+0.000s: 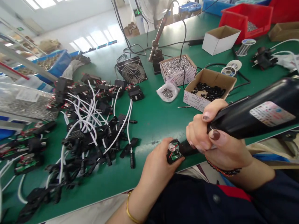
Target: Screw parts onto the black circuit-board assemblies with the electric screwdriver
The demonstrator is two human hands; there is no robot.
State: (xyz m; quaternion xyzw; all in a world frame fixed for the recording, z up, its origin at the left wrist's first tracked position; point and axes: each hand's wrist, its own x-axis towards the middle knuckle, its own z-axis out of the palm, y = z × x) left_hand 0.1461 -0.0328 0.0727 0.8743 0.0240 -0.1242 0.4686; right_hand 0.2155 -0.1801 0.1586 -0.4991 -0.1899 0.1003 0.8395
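**Driver tip on a small black part**

At the green desk (158, 118) edge, the left hand (156, 168) pinches a small black module (173, 151) showing a green board and round metal disc. The right hand (210, 140) wraps tight around the black electric screwdriver (252, 113), tip touching the module.

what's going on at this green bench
A person's left hand pins a small black part with a green circuit board at the edge of the green table. The right hand grips a black electric screwdriver, tip on that part. A pile of black white-wired parts lies to the left.
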